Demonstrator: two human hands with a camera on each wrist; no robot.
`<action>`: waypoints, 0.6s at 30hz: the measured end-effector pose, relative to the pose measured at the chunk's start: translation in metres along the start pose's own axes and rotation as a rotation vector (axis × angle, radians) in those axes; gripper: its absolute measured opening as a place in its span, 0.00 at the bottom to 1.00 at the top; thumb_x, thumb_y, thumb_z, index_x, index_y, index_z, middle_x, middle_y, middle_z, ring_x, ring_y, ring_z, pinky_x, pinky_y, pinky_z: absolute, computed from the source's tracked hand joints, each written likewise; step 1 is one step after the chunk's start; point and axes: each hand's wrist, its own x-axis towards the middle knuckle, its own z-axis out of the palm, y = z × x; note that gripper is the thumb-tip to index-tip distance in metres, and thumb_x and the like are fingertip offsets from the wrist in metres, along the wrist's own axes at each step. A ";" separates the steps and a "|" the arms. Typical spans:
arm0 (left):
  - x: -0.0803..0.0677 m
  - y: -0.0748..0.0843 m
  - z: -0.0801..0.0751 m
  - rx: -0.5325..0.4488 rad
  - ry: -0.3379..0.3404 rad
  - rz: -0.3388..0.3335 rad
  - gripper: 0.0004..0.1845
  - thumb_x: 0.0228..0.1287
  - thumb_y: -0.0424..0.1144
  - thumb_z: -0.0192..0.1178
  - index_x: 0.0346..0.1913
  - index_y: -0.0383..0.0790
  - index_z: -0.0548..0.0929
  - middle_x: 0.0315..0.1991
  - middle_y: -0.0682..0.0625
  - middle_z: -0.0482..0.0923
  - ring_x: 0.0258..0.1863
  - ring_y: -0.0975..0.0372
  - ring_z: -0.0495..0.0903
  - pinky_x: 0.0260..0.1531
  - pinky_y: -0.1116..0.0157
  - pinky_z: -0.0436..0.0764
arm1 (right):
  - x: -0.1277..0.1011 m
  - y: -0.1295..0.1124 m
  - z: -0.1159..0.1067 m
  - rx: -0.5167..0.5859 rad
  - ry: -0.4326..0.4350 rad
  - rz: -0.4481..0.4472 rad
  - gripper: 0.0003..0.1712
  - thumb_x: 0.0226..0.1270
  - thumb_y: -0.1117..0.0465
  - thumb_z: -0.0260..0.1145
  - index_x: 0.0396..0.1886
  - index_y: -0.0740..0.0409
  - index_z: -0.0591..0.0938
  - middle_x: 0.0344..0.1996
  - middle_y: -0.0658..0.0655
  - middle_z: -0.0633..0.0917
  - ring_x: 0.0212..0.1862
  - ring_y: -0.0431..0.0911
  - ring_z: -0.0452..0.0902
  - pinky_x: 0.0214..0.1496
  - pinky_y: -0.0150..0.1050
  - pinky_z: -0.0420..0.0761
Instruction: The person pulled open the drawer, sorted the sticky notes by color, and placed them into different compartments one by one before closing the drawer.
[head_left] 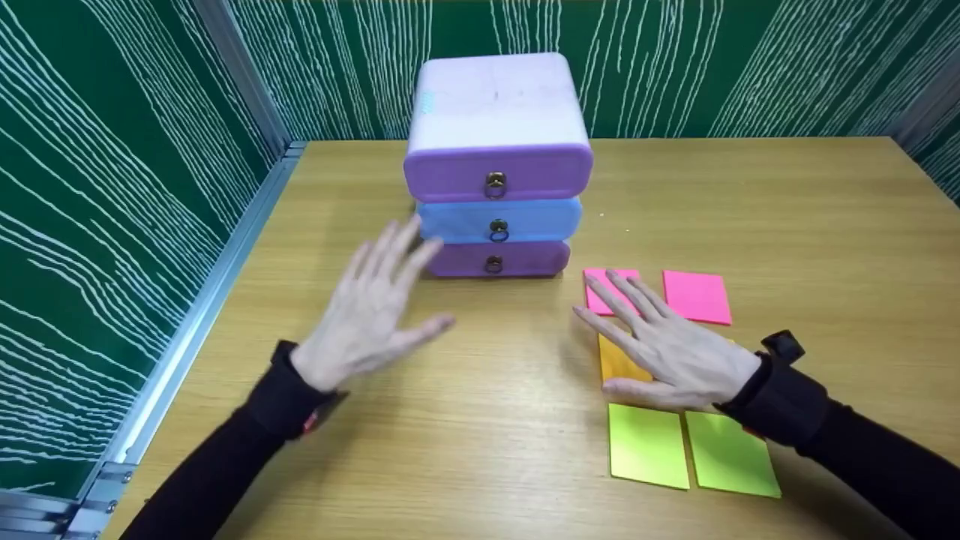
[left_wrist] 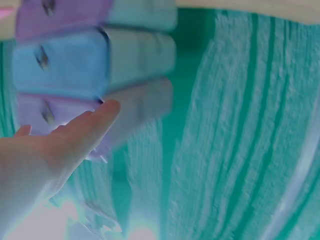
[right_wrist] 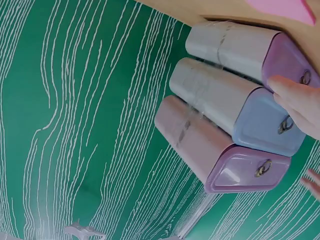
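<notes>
A small chest of three stacked drawers [head_left: 499, 105], with purple, blue and purple fronts and a ring pull on each, stands at the back of the table. My left hand [head_left: 367, 315], slightly blurred, is spread in front of its left side, fingertips overlapping the blue drawer [head_left: 457, 223] in the head view. On the right, my right hand [head_left: 671, 356] spreads its fingers over the sticky notes, holding nothing. Its fingers partly cover a pink note [head_left: 594, 304], and its palm hides much of an orange note [head_left: 619, 365]. All the drawers are closed.
Another pink note [head_left: 697, 298] lies right of the first. Two yellow-green notes [head_left: 649, 448] lie side by side nearest me, below the right hand. Green walls with white streaks [head_left: 637, 67] and a metal frame rail [head_left: 202, 300] border the wooden table [head_left: 450, 450].
</notes>
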 end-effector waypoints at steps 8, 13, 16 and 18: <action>0.053 -0.027 -0.050 -0.144 0.100 -0.136 0.54 0.61 0.82 0.29 0.78 0.44 0.54 0.81 0.42 0.42 0.80 0.55 0.45 0.75 0.40 0.52 | 0.027 0.025 -0.042 -0.007 -0.048 0.073 0.53 0.70 0.34 0.54 0.82 0.54 0.43 0.80 0.68 0.40 0.81 0.62 0.37 0.82 0.53 0.34; 0.104 -0.042 -0.068 -0.327 0.056 -0.300 0.50 0.62 0.80 0.34 0.79 0.54 0.52 0.82 0.52 0.39 0.80 0.60 0.45 0.75 0.43 0.54 | 0.055 0.041 -0.077 -0.025 -0.038 0.134 0.53 0.71 0.35 0.54 0.81 0.53 0.39 0.80 0.65 0.34 0.81 0.60 0.33 0.81 0.59 0.40; 0.132 -0.051 -0.070 -0.418 0.009 -0.378 0.43 0.67 0.73 0.37 0.80 0.57 0.50 0.83 0.54 0.39 0.81 0.60 0.46 0.77 0.48 0.55 | 0.076 0.047 -0.088 -0.020 0.012 0.148 0.51 0.74 0.36 0.51 0.82 0.54 0.39 0.81 0.64 0.35 0.81 0.62 0.35 0.81 0.58 0.42; 0.147 -0.057 -0.066 -0.475 -0.022 -0.425 0.41 0.70 0.70 0.37 0.80 0.56 0.48 0.83 0.54 0.40 0.81 0.62 0.45 0.79 0.52 0.50 | 0.090 0.050 -0.091 -0.011 0.036 0.148 0.50 0.75 0.37 0.50 0.82 0.54 0.40 0.81 0.64 0.37 0.81 0.62 0.36 0.82 0.57 0.44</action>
